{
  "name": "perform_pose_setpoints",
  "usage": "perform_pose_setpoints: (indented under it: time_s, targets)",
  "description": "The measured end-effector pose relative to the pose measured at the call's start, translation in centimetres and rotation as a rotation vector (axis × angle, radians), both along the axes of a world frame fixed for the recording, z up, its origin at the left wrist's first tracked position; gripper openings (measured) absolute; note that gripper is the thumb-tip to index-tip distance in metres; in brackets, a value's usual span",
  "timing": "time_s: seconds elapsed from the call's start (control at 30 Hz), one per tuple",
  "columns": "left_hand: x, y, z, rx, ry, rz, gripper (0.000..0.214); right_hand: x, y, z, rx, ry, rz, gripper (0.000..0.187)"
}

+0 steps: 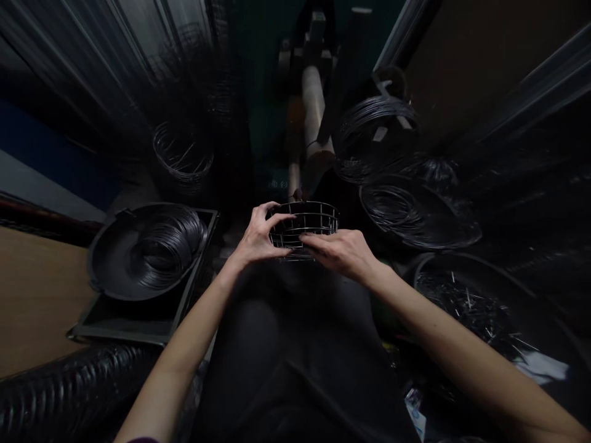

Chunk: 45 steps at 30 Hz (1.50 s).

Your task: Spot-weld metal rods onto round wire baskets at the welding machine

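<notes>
A round wire basket point(321, 219) of thin metal rods is held in front of me at the machine's lower arm. My left hand point(262, 237) grips its left side, fingers spread over the rim and the thumb low at the front. My right hand point(339, 249) is closed at the front right of the basket, fingertips pressed on its lower wires. Whether the fingers also pinch a separate wire there is too dark to see. Behind the basket, the machine's thick metal arm point(314, 104) hangs above a thinner rod point(294, 177).
On the left, a dark basin point(108, 258) of coiled wire rings point(168, 252) rests on a metal frame point(124, 332). To the right stand a pan with wire rings point(392, 206) and a tub of short wire pieces point(466, 301). Wire bundles point(378, 123) hang beyond.
</notes>
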<state>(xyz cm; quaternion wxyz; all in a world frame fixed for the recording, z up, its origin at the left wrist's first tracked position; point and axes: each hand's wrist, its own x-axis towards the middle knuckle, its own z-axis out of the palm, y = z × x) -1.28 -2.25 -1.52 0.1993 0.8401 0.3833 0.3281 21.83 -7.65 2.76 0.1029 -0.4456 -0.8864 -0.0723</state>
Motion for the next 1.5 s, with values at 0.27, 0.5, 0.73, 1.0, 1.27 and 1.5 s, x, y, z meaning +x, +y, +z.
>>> perform_pose_setpoints:
  time_s: [0.27,0.5,0.73,1.0,1.27,1.5]
  targets:
    - [0.6,1.3,-0.1,-0.064,-0.063,0.016,0.072,0.5,1.5,0.0,0.0,-0.059,-0.063,0.032]
    - [0.5,2.9,0.4,-0.086,-0.051,0.024,0.071,0.1,2.8,0.7,-0.011,-0.046,-0.073,0.031]
    - [0.4,3.2,1.0,-0.118,-0.047,0.022,0.071,0.1,2.2,0.4,-0.007,0.084,-0.145,0.031]
    - [0.7,5.6,1.2,-0.168,-0.056,0.045,0.073,0.4,3.2,-0.6,-0.001,0.306,-0.362,0.019]
    - [0.8,7.6,1.4,-0.162,-0.063,0.061,0.073,0.3,5.3,-0.5,-0.013,0.433,-0.449,0.023]
    - [0.9,9.7,1.7,-0.178,-0.05,0.041,0.076,0.9,6.0,-0.4,-0.048,0.673,-0.584,0.031]
